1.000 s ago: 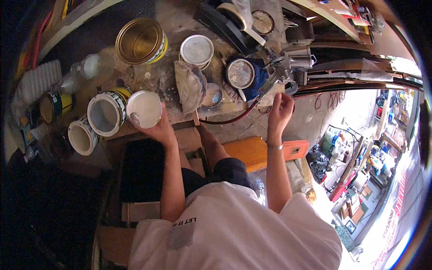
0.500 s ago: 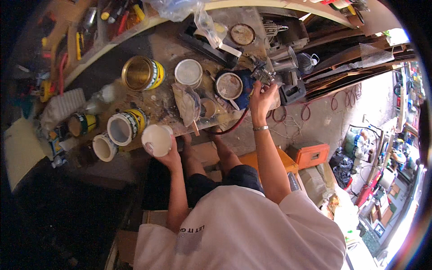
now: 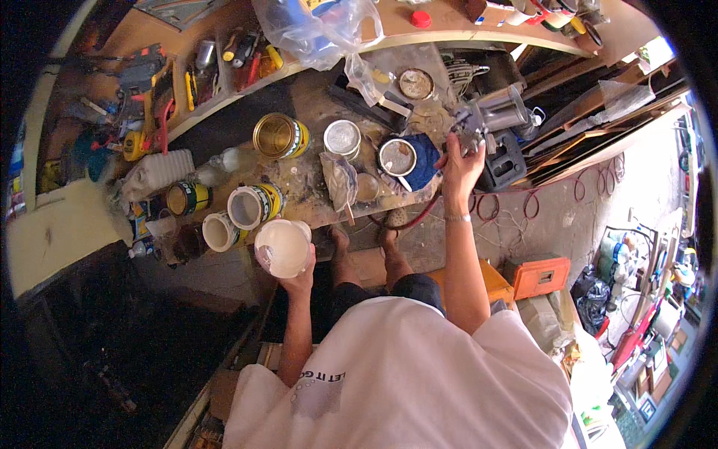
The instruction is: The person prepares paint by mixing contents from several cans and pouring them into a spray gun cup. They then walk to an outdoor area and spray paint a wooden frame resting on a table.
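My left hand (image 3: 299, 273) is closed round a pale cup (image 3: 283, 247) with creamy white inside, held below the bench's front edge. My right hand (image 3: 462, 161) grips a metal spray gun (image 3: 471, 123) with a silver cylindrical cup (image 3: 502, 107) on top and a red hose hanging below. Just left of it a round tin (image 3: 398, 157) rests on a dark blue cloth (image 3: 425, 163). On the stained bench (image 3: 310, 213) are an open gold tin (image 3: 274, 138), a pale-lidded can (image 3: 342, 138), a crumpled rag (image 3: 338, 178) and paint cans (image 3: 247, 207).
A shelf (image 3: 434, 34) with tools and a plastic bag (image 3: 318, 30) runs along the back. Boards (image 3: 598, 127) are stacked at the right. Red hose coils (image 3: 531, 200), an orange box (image 3: 540, 273) and black bags (image 3: 591, 295) are on the right. My feet (image 3: 340, 239) are below the bench.
My right hand has risen to grip the spray gun and lifted it slightly. My left hand has moved right and a little down with the cup. The view has shifted, showing more shelf.
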`<state>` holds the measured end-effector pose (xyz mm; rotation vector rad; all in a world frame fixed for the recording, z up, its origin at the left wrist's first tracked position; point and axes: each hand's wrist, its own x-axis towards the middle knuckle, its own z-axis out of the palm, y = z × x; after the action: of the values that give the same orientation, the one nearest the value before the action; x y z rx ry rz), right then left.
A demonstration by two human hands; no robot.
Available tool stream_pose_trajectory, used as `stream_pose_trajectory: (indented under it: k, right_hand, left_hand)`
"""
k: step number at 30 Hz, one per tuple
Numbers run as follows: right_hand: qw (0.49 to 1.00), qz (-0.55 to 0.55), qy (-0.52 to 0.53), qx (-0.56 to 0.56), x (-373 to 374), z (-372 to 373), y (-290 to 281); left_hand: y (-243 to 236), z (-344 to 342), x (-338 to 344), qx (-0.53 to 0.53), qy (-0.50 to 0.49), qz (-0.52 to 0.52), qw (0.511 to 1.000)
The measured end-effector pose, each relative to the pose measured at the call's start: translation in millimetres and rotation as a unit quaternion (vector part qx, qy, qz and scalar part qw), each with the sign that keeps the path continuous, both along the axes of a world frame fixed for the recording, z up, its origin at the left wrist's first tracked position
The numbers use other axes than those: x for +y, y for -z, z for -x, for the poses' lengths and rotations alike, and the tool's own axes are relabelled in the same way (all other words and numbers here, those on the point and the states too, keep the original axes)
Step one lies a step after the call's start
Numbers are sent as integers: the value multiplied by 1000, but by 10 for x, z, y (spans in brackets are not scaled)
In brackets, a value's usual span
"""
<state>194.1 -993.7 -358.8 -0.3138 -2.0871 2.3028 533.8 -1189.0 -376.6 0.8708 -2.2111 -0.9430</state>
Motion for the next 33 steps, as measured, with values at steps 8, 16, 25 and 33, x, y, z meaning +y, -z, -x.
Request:
stream_pose_trajectory:
  k: [8, 16, 25, 33]
  right_hand:
    - [984, 48, -141, -98, 426, -896, -853]
    - [968, -142, -198, 51, 507, -1515, -1172]
    - [901, -208, -350, 151, 647, -1559, -1398]
    - [863, -211, -430, 159, 712, -1474, -1669]
  left_hand:
    - [-1303, 674, -270, -103, 240, 109, 959]
    - [-2481, 1361, -113, 2, 370, 76, 926]
    - [-3279, 1693, 117, 40, 411, 140, 900]
    - [-3574, 1686, 212, -29, 395, 208, 894]
